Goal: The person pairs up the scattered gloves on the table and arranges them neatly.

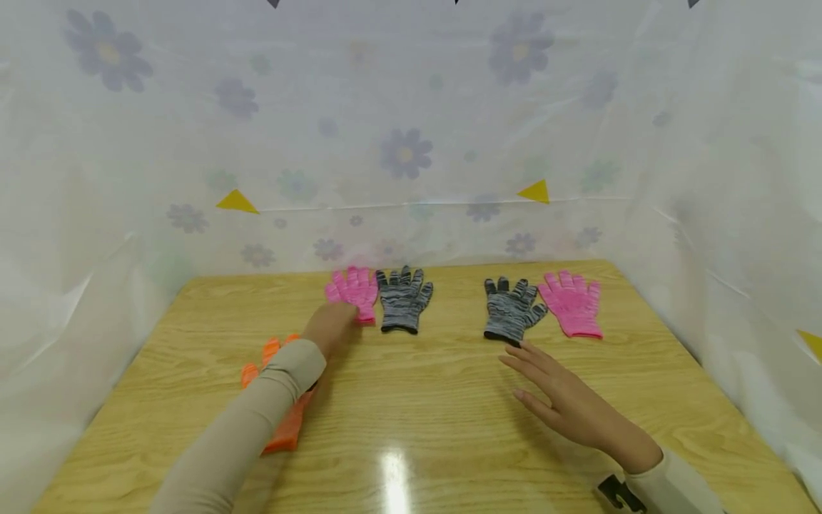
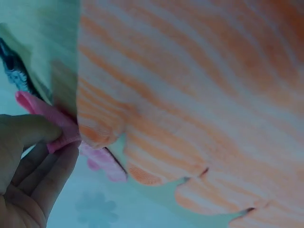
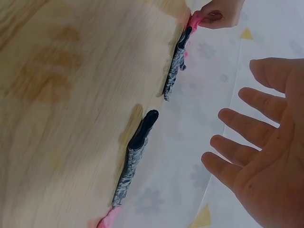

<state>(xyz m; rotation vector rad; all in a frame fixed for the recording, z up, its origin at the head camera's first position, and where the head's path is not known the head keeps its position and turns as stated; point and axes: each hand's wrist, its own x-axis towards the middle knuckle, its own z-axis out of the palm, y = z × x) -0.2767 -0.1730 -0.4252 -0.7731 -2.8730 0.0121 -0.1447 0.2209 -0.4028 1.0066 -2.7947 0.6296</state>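
Largest item: a flowered white sheet (image 1: 449,107), hung behind and at both sides of a wooden table (image 1: 411,400). Two pale sleeves enter from the near edge; the left sleeve (image 1: 237,421) crosses above an orange glove (image 1: 287,432) and hides part of it.

Five gloves are visible on the table. Along the far side lie the left pink glove (image 1: 354,288), the left grey glove (image 1: 403,300) just beside it, then, across a gap, the right grey glove (image 1: 507,310) and the right pink glove (image 1: 573,305), also side by side. The orange glove sits nearer the person, at left; no mate to it shows.

The left hand (image 1: 330,327) pinches the left pink glove by its cuff — thumb against fingers, a narrow grip, with the cuff raised. The right hand (image 1: 568,407) holds nothing; its fingers are spread, above the table near the right grey glove's cuff, and apart from it.

Progress, in my judgement: the grasp on the left pink glove is made, but the lift is incomplete — its finger end looks low, near the tabletop. The other four gloves are unheld, so any handling of them remains outstanding.

Smallest noted: yellow triangles (image 1: 237,202) on the sheet.
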